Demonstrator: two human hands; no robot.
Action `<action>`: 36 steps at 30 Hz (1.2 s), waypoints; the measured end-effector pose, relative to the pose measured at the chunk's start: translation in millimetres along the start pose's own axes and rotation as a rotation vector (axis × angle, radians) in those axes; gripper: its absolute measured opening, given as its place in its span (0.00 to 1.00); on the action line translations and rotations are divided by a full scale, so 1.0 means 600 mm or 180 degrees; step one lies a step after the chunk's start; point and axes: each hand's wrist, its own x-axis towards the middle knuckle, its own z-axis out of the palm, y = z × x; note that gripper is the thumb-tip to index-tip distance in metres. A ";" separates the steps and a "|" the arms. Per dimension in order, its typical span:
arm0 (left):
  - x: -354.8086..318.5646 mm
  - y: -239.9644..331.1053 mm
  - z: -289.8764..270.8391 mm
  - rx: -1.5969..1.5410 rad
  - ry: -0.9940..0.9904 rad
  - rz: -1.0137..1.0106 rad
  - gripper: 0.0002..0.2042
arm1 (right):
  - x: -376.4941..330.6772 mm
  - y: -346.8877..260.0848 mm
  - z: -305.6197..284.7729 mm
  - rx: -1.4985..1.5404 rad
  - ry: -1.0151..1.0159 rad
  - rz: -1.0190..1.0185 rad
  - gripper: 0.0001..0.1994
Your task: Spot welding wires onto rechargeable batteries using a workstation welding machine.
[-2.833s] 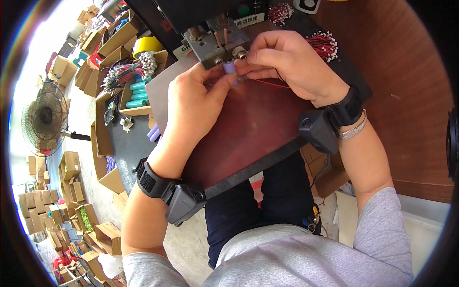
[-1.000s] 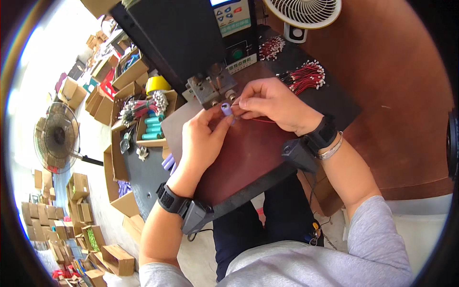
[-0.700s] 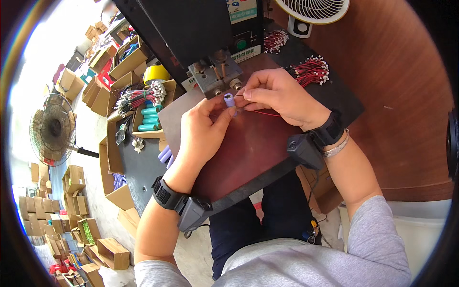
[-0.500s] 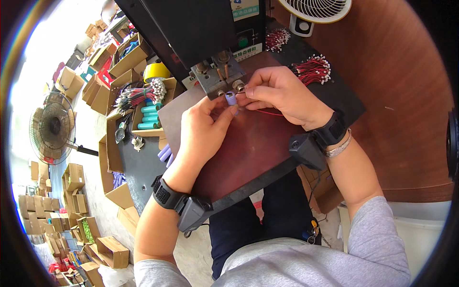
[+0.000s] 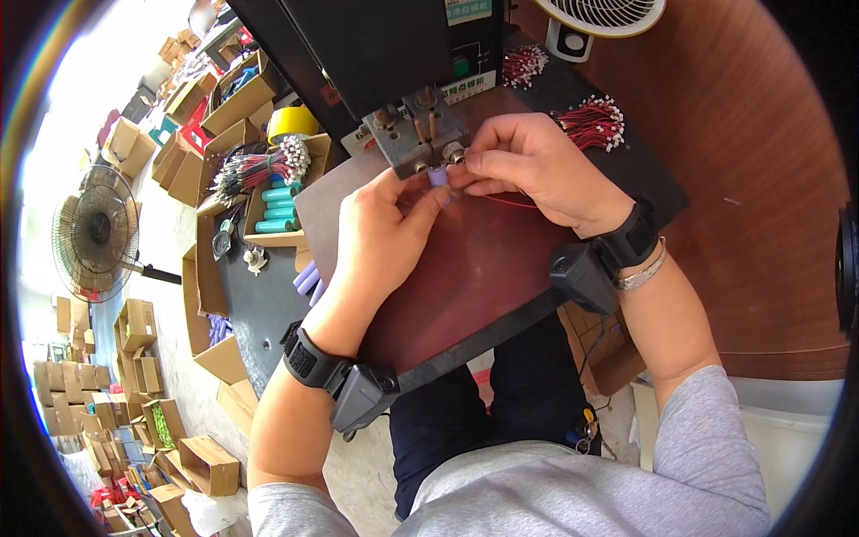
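Observation:
A small purple cylindrical battery cell point(image 5: 438, 177) stands at the front edge of the welding machine's metal electrode block point(image 5: 413, 134). My left hand point(image 5: 383, 228) pinches the cell between thumb and fingers, its top end close under the block. On the other side, my right hand point(image 5: 548, 170) has thumb and forefinger pinched together next to the cell. A thin red wire point(image 5: 512, 202) runs from these fingertips back under the palm. The wire's tip and its contact with the cell are too small to make out.
Left of the machine, a cardboard box point(image 5: 284, 240) holds teal cells, with a bundle of wired connectors point(image 5: 259, 170) beside a yellow tape roll point(image 5: 293, 123). More red-wire bundles point(image 5: 591, 123) lie at right. Loose purple cells point(image 5: 309, 283) sit by my left forearm. A white fan point(image 5: 601, 16) stands behind.
The cell has moved slightly away from me, and its top end is now tucked at the electrode block's edge. Both hands keep their pinch. The whole view has shifted a little.

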 end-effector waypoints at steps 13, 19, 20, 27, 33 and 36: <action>-0.001 0.001 0.002 0.0041 0.0033 0.0006 0.10 | 0.002 0.003 -0.004 -0.0100 -0.0038 -0.0046 0.05; -0.002 0.004 0.000 0.0008 0.0110 0.0217 0.11 | 0.004 0.002 -0.005 -0.0135 -0.0111 -0.0122 0.05; -0.002 0.005 0.000 0.0095 0.0098 0.0269 0.11 | 0.004 0.003 -0.006 -0.0213 -0.0094 -0.0118 0.05; 0.001 -0.001 0.000 0.0014 -0.0044 -0.0029 0.10 | 0.004 0.001 -0.004 -0.0347 -0.0165 -0.0082 0.05; 0.000 -0.002 0.002 0.0055 -0.0009 0.0007 0.10 | 0.004 0.010 0.003 -0.0050 0.0053 -0.0155 0.05; 0.000 -0.001 0.001 0.0013 0.0000 0.0018 0.10 | 0.004 0.010 0.003 0.0013 0.0036 -0.0162 0.05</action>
